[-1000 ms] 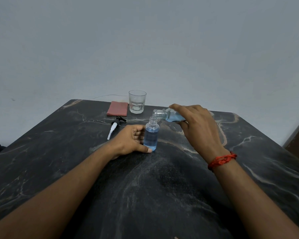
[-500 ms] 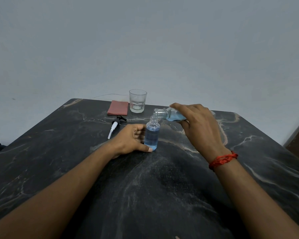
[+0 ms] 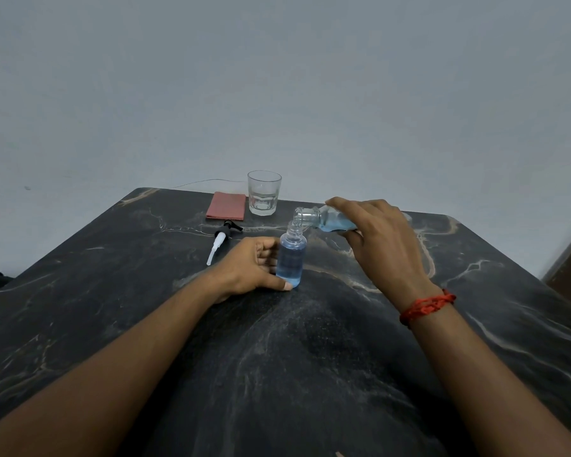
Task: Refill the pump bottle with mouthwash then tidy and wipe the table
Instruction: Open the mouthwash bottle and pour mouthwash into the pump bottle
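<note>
While the left hand (image 3: 254,268) grips the upright pump bottle (image 3: 290,258) mid-frame, the right hand (image 3: 381,240) clasps the mouthwash bottle (image 3: 323,219) (tipped, mouth to mouth).

Left hand (image 3: 254,268) curled low with thumb extended, right hand (image 3: 381,239) raised, fingers clasped, forearms converging

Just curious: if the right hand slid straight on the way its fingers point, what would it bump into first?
Probably the drinking glass: the right hand points toward the far left, though depth is hard to judge.
</note>
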